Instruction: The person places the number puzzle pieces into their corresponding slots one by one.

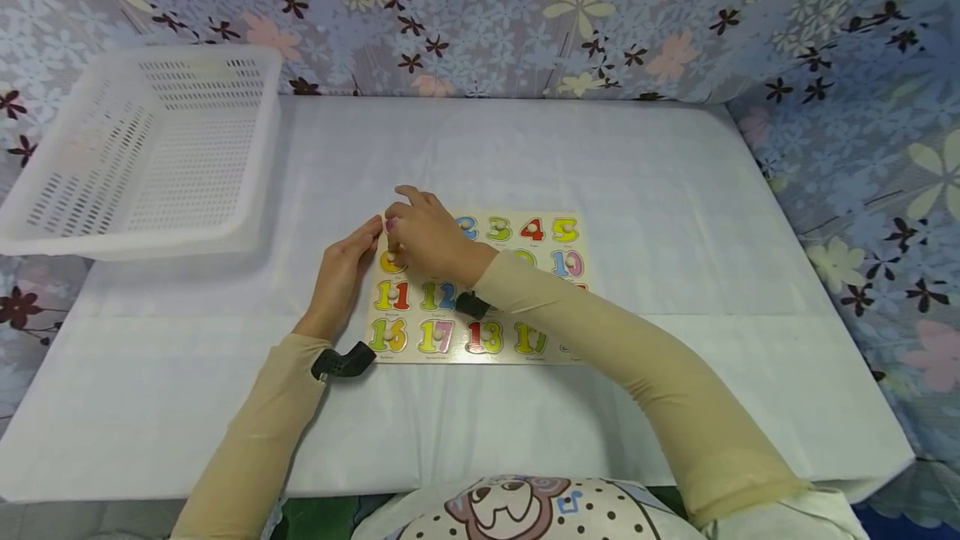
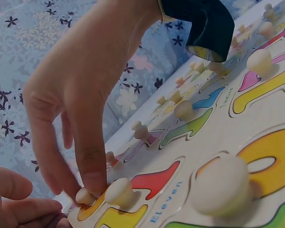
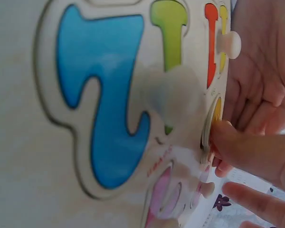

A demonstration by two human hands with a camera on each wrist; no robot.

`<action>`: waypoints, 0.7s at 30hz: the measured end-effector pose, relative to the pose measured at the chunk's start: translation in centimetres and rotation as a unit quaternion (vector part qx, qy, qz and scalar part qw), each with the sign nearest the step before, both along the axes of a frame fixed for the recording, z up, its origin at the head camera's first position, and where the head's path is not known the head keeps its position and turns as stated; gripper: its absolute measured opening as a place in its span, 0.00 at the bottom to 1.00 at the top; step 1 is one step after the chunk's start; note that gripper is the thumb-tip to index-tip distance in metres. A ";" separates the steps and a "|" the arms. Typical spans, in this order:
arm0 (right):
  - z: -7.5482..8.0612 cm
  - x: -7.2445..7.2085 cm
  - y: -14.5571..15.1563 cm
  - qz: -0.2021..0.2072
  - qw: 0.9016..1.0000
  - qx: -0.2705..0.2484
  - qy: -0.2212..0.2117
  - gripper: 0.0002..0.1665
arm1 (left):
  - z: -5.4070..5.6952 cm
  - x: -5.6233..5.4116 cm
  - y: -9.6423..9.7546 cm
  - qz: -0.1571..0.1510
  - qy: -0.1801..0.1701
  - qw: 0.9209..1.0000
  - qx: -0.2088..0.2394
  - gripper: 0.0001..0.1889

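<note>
A wooden number puzzle board [image 1: 408,359] lies on the white-covered table, with colourful knobbed number pieces in rows. My right hand [image 1: 435,238] reaches over its upper left part. Thumb and finger pinch the small round knob of the yellow-orange number piece [image 1: 392,263] at the left end of the second row; its digit is partly hidden. In the right wrist view this piece [image 3: 217,111] looks slightly tilted out of its slot. My left hand [image 1: 339,283] rests along the board's left edge, fingers extended. Beside the pinched piece sits the eleven [image 2: 156,180].
A white perforated plastic basket [image 1: 258,182] stands at the table's left back. Flowered cloth [image 1: 480,23] hangs behind and to the right. White cloth [image 1: 697,215] covers the table around the board. Each wrist carries a small black camera mount [image 1: 343,361].
</note>
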State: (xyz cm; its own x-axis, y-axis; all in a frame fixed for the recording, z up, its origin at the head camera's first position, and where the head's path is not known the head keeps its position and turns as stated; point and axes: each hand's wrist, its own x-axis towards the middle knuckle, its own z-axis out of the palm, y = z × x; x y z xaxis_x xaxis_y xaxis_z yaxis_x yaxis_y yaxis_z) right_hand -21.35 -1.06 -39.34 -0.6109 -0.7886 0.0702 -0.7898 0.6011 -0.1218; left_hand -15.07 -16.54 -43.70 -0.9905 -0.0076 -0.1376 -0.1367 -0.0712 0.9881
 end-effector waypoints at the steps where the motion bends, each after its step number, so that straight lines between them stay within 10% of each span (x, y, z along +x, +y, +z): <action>1: -0.1 -0.1 0.0 0.007 1.000 -0.004 -0.003 0.05 | 0.0 0.0 0.0 0.001 -0.001 1.000 -0.001 0.23; 21: 1.4 -1.6 1.5 0.066 0.997 0.025 -0.031 0.13 | 0.1 -0.1 0.2 -0.003 -0.004 1.000 -0.001 0.23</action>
